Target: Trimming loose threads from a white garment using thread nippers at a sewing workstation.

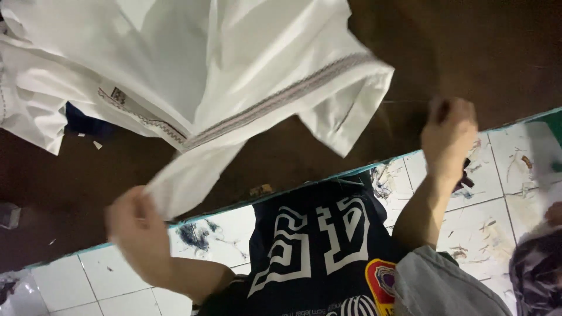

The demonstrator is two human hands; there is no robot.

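Low in the frame, the left hand [137, 225] is pinching a corner of the big white cloth shirt with grey trim [205, 70]. At middle right, the right hand [448, 137] is closing around something small and dark. The shirt is spreading over the dark brown table [468, 47] across the upper left.

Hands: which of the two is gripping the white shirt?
The left hand, low in the picture, pinches the white shirt's corner; the right hand is fisted apart from it.

Bare left hand [136, 225] and right hand [448, 133], bare forearms, dark navy shirt [316, 246] with large white lettering, round red-and-yellow badge [383, 281], grey short sleeve [445, 287] at the right arm
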